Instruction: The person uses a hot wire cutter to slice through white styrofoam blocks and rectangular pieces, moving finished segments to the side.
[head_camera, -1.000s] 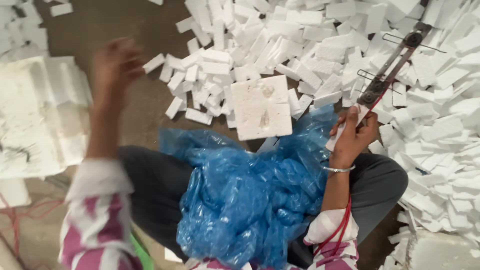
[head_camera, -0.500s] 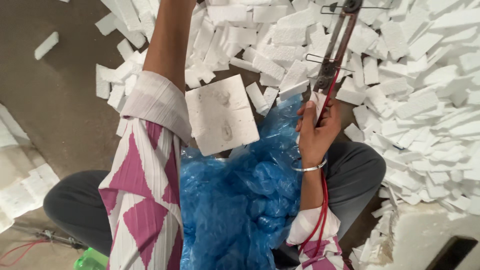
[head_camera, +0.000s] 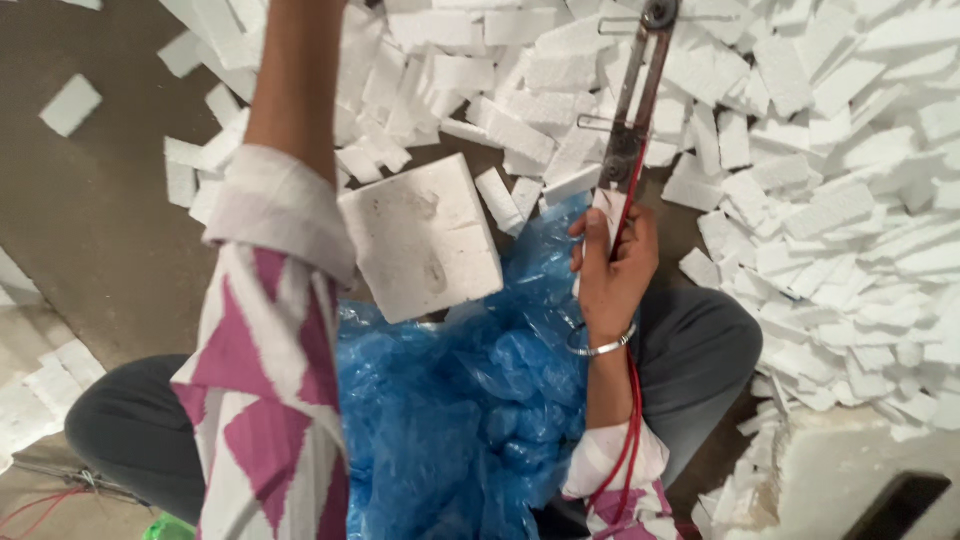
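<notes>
My right hand is closed around the handle of a long metal-framed cutting tool, which points away from me over the floor. A red cable runs from the tool down along my right forearm. A square white foam block lies on the blue plastic sheet spread over my lap, just left of that hand. My left forearm stretches forward in a pink-and-white sleeve, and its hand is cut off by the top edge.
Many small cut white foam pieces litter the brown floor ahead and to the right. A large foam slab sits at the lower right. More foam slabs lie at the lower left, with thin wires beside them.
My left arm has swung from the left side to straight ahead, and its hand has left the view. The right hand keeps hold of the tool; the block stays on my lap.
</notes>
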